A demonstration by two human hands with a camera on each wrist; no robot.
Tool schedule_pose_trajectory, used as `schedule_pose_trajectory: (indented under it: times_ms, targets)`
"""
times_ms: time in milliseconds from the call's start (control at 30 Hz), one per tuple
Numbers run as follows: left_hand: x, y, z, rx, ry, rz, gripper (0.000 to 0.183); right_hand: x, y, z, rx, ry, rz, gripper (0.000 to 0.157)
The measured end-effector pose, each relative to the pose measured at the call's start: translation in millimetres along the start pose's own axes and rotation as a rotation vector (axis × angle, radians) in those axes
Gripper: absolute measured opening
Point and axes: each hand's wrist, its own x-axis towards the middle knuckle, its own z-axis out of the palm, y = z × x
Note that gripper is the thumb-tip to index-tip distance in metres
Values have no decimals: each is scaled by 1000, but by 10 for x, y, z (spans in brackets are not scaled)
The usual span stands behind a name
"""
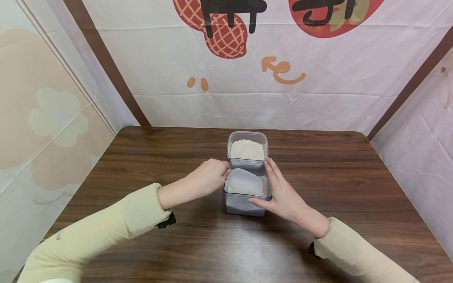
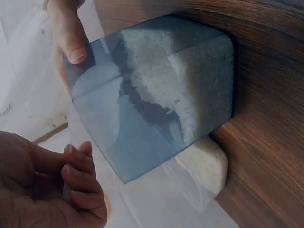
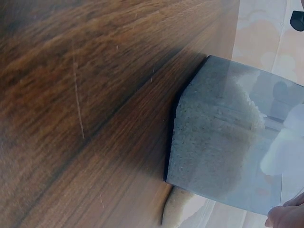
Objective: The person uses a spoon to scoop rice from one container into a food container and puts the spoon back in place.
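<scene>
A grey see-through container (image 1: 245, 206), partly filled with rice, stands on the table. Over its opening my left hand (image 1: 211, 175) pinches the thin handle of a translucent white scoop (image 1: 244, 181). The wide head of that scoop (image 2: 102, 90) shows through the container wall, above the rice (image 3: 209, 128), which lies in a slope. At the right, my right hand (image 1: 284, 196) grips the container rim, thumb on the near side and fingers toward the far corner. Whether the scoop carries any rice cannot be seen.
Directly behind stands a second clear container (image 1: 247, 135) holding white grains, its near rim close to the first one. Both are on a dark wood-grain table (image 1: 170, 149). Printed fabric (image 1: 170, 63) hangs behind the table and at both sides.
</scene>
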Motion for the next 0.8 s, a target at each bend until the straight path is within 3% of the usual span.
schedule_pose_trajectory:
  times_ms: [233, 600, 800]
  targets:
    - [8, 63, 39, 59, -12, 3, 21, -5, 12, -4, -11, 4, -16, 101]
    - [2, 131, 63, 98, -16, 82, 20, 2, 50, -5, 9, -6, -48, 103]
    - [-2, 129, 76, 173, 12, 125, 22, -2, 47, -8, 13, 4, -46, 103]
